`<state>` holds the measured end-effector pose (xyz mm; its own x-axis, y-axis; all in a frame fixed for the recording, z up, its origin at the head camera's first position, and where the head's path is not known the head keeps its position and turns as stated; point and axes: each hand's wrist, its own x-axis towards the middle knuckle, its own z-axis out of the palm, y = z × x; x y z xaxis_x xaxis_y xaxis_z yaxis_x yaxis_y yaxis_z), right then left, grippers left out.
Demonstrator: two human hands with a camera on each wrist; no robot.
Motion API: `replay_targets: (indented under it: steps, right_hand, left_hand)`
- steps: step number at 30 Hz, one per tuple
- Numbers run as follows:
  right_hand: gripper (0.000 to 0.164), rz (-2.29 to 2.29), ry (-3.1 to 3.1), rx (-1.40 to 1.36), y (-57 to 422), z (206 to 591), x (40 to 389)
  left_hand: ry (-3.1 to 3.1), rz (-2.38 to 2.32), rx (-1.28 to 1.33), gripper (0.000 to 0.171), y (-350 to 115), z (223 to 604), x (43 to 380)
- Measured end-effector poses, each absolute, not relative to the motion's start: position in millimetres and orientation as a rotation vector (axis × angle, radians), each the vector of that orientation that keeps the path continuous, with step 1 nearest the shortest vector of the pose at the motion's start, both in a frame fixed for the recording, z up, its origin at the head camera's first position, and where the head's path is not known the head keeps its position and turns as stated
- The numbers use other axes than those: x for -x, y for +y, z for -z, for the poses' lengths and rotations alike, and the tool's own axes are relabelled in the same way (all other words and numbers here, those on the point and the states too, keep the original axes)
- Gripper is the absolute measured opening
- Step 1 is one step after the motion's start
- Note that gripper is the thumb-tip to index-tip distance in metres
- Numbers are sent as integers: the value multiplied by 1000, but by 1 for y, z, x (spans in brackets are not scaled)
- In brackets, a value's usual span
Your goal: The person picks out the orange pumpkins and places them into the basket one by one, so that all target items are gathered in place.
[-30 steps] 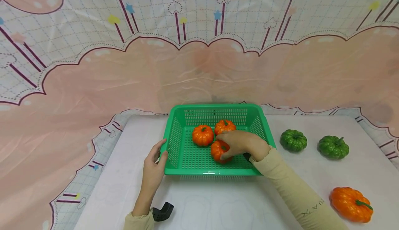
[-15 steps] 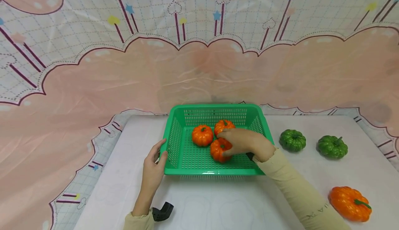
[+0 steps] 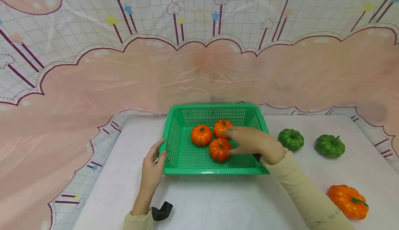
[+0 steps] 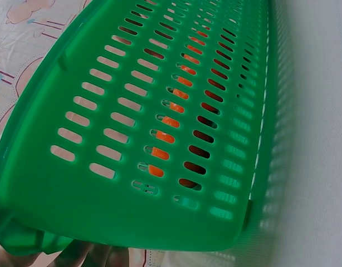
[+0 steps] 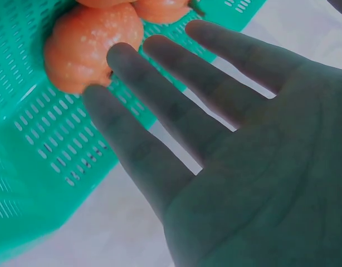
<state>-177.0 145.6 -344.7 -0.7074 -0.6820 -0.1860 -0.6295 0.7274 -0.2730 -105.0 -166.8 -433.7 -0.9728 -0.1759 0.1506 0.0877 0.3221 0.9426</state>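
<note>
In the head view, a green plastic basket (image 3: 215, 171) holds three small orange pumpkins: a left one (image 3: 201, 135), a back one (image 3: 220, 127) and a front one (image 3: 219, 150). My left hand (image 3: 153, 167) holds the basket's left rim, with thumb and fingers against its edge. The left wrist view shows its fingers (image 4: 76, 255) partly hidden by the basket's rim. Over the basket's right half, my right hand (image 3: 249, 141) has its fingers spread beside the front pumpkin. The right wrist view shows straight fingers (image 5: 171, 105) and a bare palm, with a pumpkin (image 5: 93, 47) beyond the fingertips.
To the right of the basket, two green pumpkins, a nearer one (image 3: 291, 140) and a farther one (image 3: 329, 146), lie on the white table (image 3: 212, 205). A larger orange pumpkin (image 3: 347, 201) lies at front right. A patterned curtain (image 3: 199, 74) hangs behind.
My right hand has let go of the front pumpkin and drawn back to the right, its fingers opening. That pumpkin stays in the basket. My left hand keeps its place on the rim.
</note>
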Motion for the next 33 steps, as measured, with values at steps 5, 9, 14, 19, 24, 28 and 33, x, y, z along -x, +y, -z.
replay_targets:
  steps: [5, 9, 14, 19, 24, 28, 33]
  right_hand:
    - [59, 276, 2682, 1051, 152, 341, 172]
    - [59, 266, 2713, 1037, 158, 339, 167]
    - [61, 237, 2752, 1033, 165, 337, 161]
    - [57, 223, 2785, 1068, 171, 332, 154]
    - [58, 247, 2811, 1059, 177, 329, 146]
    - [59, 268, 2842, 1042, 183, 330, 142]
    - [61, 307, 2866, 1010, 192, 330, 137]
  left_hand:
    - [-2360, 1722, -86, 42, -168, 435, 105]
    - [-2364, 1719, -89, 42, -167, 435, 105]
    - [-2361, 1725, -85, 42, -168, 435, 105]
    - [-2360, 1728, -89, 42, -169, 435, 105]
    - [-2356, 1732, -92, 42, -168, 434, 104]
    - [-2355, 1728, -91, 41, -168, 434, 104]
    - [-2356, 1710, -86, 41, -168, 436, 105]
